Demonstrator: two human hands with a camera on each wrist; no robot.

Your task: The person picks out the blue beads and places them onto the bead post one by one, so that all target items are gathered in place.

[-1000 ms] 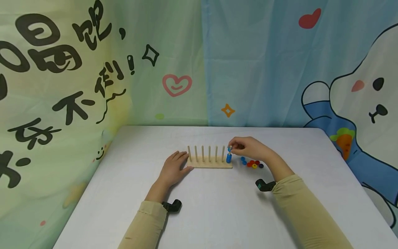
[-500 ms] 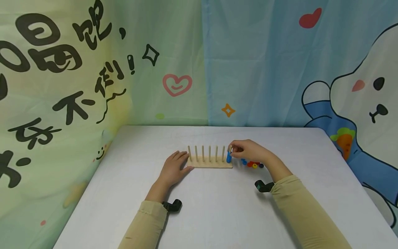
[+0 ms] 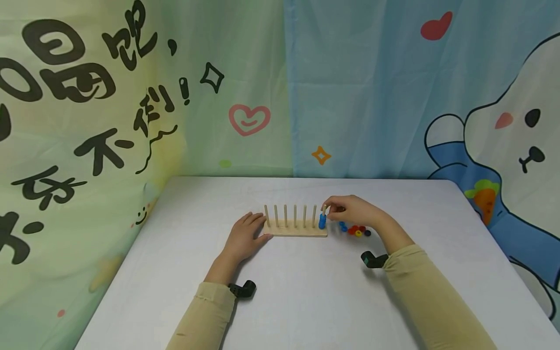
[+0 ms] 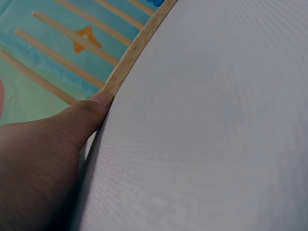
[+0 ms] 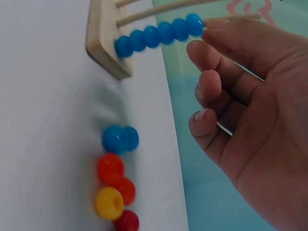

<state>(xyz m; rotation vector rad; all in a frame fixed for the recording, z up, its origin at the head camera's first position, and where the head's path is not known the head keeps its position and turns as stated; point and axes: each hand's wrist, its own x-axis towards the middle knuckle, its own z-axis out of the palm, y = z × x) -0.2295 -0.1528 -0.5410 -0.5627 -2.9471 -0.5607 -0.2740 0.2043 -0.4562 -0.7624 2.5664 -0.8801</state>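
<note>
A wooden peg board (image 3: 295, 232) with a row of upright pegs stands on the white table. My left hand (image 3: 246, 238) grips its left end; in the left wrist view the thumb (image 4: 89, 110) presses on the board's edge. On the rightmost peg sits a stack of several blue beads (image 3: 322, 221). My right hand (image 3: 352, 210) is at the upper part of that peg, its fingers loosely bent. In the right wrist view one fingertip (image 5: 217, 24) overlaps the peg just above the top blue bead (image 5: 194, 25), and the other fingers stay off the beads.
Loose beads lie on the table right of the board: blue (image 5: 115, 139), red-orange (image 5: 110, 168), yellow (image 5: 109, 203), dark red (image 5: 127, 221) and a dark one (image 3: 367, 233). The other pegs (image 3: 285, 216) are bare. A printed curtain (image 3: 358, 97) hangs behind the table.
A blue bead held near the top of the rightmost peg has gone down onto the stack. My right hand dipped with it, then rose slightly off it. The left hand has not moved.
</note>
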